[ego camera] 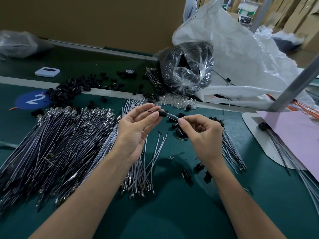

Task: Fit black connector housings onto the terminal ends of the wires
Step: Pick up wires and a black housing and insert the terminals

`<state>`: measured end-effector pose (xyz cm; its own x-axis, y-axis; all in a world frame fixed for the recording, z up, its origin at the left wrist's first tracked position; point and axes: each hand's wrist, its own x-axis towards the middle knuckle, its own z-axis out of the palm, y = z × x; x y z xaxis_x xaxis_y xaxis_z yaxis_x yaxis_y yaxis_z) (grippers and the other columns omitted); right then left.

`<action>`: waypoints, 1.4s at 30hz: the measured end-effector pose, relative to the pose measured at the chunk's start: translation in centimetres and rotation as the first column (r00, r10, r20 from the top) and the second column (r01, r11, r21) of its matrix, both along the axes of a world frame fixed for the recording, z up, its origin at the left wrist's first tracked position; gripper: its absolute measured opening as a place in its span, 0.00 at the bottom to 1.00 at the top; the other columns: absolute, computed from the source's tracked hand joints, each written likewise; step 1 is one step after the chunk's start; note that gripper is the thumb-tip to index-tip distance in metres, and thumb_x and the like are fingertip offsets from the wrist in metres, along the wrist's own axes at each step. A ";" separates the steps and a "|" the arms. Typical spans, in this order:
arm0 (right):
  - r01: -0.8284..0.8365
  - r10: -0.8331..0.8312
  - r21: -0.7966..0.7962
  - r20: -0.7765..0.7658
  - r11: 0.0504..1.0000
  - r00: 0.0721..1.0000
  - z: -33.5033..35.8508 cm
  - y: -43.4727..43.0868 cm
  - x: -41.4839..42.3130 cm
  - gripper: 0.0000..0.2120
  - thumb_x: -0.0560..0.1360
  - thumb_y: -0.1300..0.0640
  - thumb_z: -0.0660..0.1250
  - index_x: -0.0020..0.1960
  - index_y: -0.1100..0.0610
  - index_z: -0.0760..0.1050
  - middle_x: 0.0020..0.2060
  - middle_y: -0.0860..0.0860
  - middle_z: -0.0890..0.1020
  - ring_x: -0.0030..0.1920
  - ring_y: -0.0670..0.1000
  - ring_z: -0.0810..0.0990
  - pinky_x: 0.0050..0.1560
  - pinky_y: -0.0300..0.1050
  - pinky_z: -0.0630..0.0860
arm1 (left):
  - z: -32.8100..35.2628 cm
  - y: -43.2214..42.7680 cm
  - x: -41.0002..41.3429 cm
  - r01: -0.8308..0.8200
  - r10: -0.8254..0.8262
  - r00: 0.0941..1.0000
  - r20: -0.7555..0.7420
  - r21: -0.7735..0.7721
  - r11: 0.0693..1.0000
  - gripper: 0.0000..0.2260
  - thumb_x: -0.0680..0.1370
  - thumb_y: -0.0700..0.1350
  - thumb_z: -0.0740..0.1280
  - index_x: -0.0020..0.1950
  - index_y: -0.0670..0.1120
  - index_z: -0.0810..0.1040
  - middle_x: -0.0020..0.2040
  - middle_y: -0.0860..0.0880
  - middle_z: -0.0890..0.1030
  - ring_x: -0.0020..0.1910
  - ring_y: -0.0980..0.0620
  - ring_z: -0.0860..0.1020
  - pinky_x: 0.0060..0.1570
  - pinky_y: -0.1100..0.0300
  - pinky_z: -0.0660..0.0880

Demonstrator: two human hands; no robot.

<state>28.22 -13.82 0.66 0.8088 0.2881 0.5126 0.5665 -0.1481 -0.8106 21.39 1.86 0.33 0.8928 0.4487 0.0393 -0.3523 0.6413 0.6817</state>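
Note:
My left hand pinches a black connector housing between thumb and fingertips, above the green bench. A thin dark lead pokes out of its left side. A grey wire runs from the housing's right end to my right hand, which pinches it between thumb and forefinger. A big heap of wires with metal terminals lies to the left. A smaller bundle lies under my left wrist. Loose black housings are scattered at the back left and beside my right hand.
A clear bag of black parts stands at the back, with a large white sack behind it. Clear small parts lie along the bench rail. A pink sheet with finished wires lies at right, beside a slanted metal post.

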 end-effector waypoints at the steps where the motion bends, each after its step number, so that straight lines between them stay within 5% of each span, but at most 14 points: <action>1: 0.002 -0.002 -0.019 0.014 1.000 1.000 0.0 0.0 0.0 0.02 0.74 0.61 0.73 0.42 0.58 0.84 0.31 0.51 0.83 0.28 0.44 0.75 0.32 0.35 0.70 | 0.0 0.1 0.0 -0.002 0.002 1.000 0.002 -0.001 1.000 0.15 0.66 0.33 0.71 0.51 0.39 0.79 0.45 0.44 0.86 0.47 0.50 0.85 0.46 0.63 0.80; 5: -0.005 0.008 -0.070 0.042 0.998 0.999 0.0 0.1 -0.1 0.04 0.74 0.62 0.73 0.42 0.60 0.84 0.31 0.52 0.83 0.30 0.51 0.78 0.31 0.43 0.73 | -0.1 0.0 0.0 -0.002 0.002 1.000 0.001 0.003 1.000 0.16 0.66 0.33 0.72 0.52 0.39 0.79 0.46 0.44 0.86 0.47 0.49 0.85 0.47 0.62 0.80; 20: 0.036 -0.003 -0.145 0.225 0.989 0.974 0.2 0.1 -0.2 0.03 0.71 0.63 0.76 0.45 0.59 0.85 0.35 0.49 0.83 0.34 0.41 0.77 0.38 0.28 0.69 | -0.1 -0.8 -0.1 0.055 -0.045 0.997 -0.062 0.176 0.983 0.16 0.65 0.34 0.72 0.52 0.40 0.79 0.46 0.43 0.86 0.47 0.49 0.85 0.46 0.63 0.80; 25: 0.003 0.026 -0.158 0.181 0.988 0.983 0.3 0.1 -0.3 0.12 0.67 0.60 0.78 0.50 0.56 0.84 0.35 0.49 0.84 0.35 0.45 0.81 0.41 0.35 0.77 | -0.2 -1.0 -0.2 0.086 -0.059 0.992 -0.114 0.251 0.964 0.16 0.64 0.35 0.72 0.52 0.41 0.81 0.46 0.43 0.86 0.45 0.50 0.85 0.44 0.63 0.80; 31: 0.016 0.038 -0.188 0.282 0.982 0.959 0.3 0.2 -0.5 0.08 0.68 0.61 0.78 0.47 0.58 0.85 0.37 0.49 0.84 0.36 0.45 0.79 0.40 0.31 0.74 | -0.2 -1.1 -0.3 0.109 -0.081 0.988 -0.128 0.229 0.967 0.13 0.66 0.37 0.73 0.50 0.40 0.83 0.46 0.42 0.86 0.45 0.49 0.85 0.45 0.63 0.80; 38: 0.063 0.012 -0.217 0.327 0.974 0.945 0.0 0.4 -0.7 0.06 0.69 0.61 0.78 0.45 0.58 0.83 0.39 0.47 0.82 0.37 0.41 0.76 0.42 0.29 0.71 | -0.2 -1.8 -0.1 0.034 0.005 0.987 -0.162 0.236 0.971 0.06 0.68 0.42 0.72 0.42 0.42 0.86 0.43 0.44 0.86 0.42 0.51 0.84 0.44 0.63 0.80; 42: 0.045 -0.004 -0.192 0.210 0.980 0.978 0.0 0.2 -0.5 0.06 0.69 0.62 0.77 0.46 0.58 0.84 0.43 0.48 0.85 0.40 0.41 0.82 0.45 0.30 0.76 | 0.5 -0.4 -0.5 -0.163 0.192 0.963 -0.189 0.159 0.974 0.06 0.70 0.43 0.70 0.44 0.43 0.84 0.42 0.45 0.86 0.41 0.51 0.85 0.41 0.61 0.81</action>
<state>27.73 -13.65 0.63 0.6987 0.3804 0.6059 0.7134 -0.3074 -0.6297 20.91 1.48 0.78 0.7954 0.6032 -0.0592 -0.2976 0.4737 0.8289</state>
